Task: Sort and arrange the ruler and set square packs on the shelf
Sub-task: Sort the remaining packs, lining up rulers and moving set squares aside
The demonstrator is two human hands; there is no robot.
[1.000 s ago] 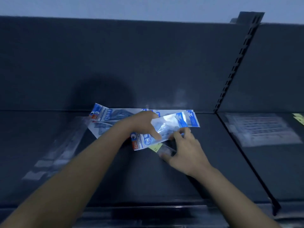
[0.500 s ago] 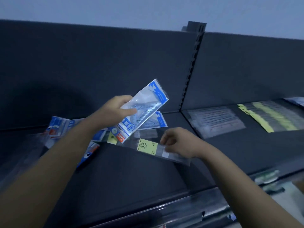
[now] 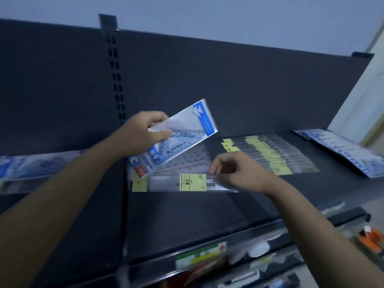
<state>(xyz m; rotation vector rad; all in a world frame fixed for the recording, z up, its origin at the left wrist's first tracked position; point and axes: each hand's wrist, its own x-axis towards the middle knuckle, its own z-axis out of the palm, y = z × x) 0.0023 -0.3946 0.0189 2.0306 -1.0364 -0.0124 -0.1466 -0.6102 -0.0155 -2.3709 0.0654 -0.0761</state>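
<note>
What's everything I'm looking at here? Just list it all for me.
set square pack: one, blue and clear, held up above the shelf
ruler pack: one, clear with yellow label, mid-shelf
ruler row: several overlapping, clear with yellow labels, lying right of the hands
far-right packs: a few, blue and white, shelf's right end
far-left packs: count unclear, blurred blue, left bay
shelf: one, dark grey
lower goods: blurred, mixed colours, tier below
left hand: one, grips the set square pack
right hand: one, pinches the ruler pack's right end
</note>
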